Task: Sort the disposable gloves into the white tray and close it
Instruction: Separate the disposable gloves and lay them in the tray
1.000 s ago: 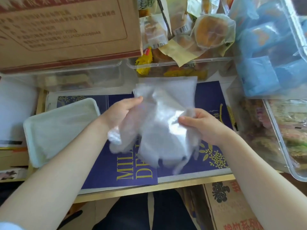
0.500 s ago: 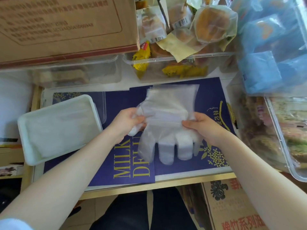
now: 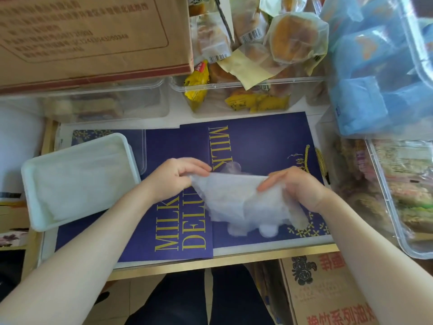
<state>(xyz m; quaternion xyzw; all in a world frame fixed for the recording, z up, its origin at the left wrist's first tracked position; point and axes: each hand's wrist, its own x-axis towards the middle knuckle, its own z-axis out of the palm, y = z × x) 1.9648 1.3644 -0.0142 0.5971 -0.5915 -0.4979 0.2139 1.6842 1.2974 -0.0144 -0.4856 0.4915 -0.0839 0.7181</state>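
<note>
1. Left hand and right hand each pinch one top corner of the thin translucent plastic disposable glove; fingers clamped on the film. It hangs folded just above the blue printed sheet on the tabletop.
2. Judgement: keep the fold edge taut, press flat, then carry left to the tray; loose film would spring open.
3. White rectangular foam tray, left of the hands: holds a pale layer, probably gloves already laid in. No lid identifiable.
4. Clear plastic bins behind hold wrapped pastries; right bin holds blue packets.
</note>
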